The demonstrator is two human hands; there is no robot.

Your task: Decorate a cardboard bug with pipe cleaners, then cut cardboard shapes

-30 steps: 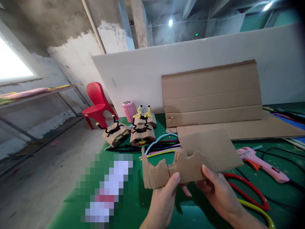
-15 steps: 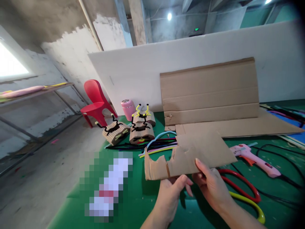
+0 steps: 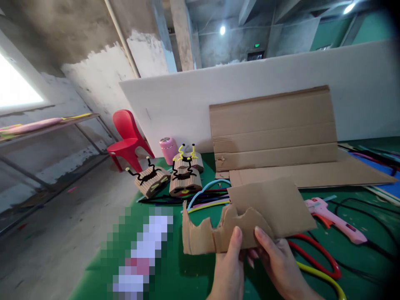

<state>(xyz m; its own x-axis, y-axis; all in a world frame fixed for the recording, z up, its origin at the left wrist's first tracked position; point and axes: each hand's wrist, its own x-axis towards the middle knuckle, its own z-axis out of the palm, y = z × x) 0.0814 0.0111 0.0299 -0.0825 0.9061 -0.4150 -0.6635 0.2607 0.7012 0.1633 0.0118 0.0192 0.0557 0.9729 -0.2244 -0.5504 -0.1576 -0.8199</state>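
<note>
A strip of brown cardboard [image 3: 200, 237] with a torn, wavy top edge is held above the green table. My left hand [image 3: 229, 264] grips its lower edge, thumb on the front and fingers behind. To the right, my right hand [image 3: 278, 260] pinches the same strip, its thumb pressed on the front face. Directly behind the strip is a flat cardboard panel [image 3: 278, 204]; I cannot tell whether it is joined to the strip. Close to my right hand lie a red loop handle [image 3: 325, 250] and a yellow one [image 3: 325, 277].
A pink glue gun [image 3: 339, 221] with a black cord lies right. Corrugated cardboard figures [image 3: 186, 181] with bent pipe-cleaner feelers stand left of centre, near pipe cleaners [image 3: 209, 204] and a pink canister [image 3: 168, 150]. A large folded cardboard sheet [image 3: 275, 129] leans against the white partition [image 3: 175, 100].
My left thumb has moved from below the strip onto its front face. The strip has shifted slightly down and left, and its wavy edge shows further right. My view has tilted up a little.
</note>
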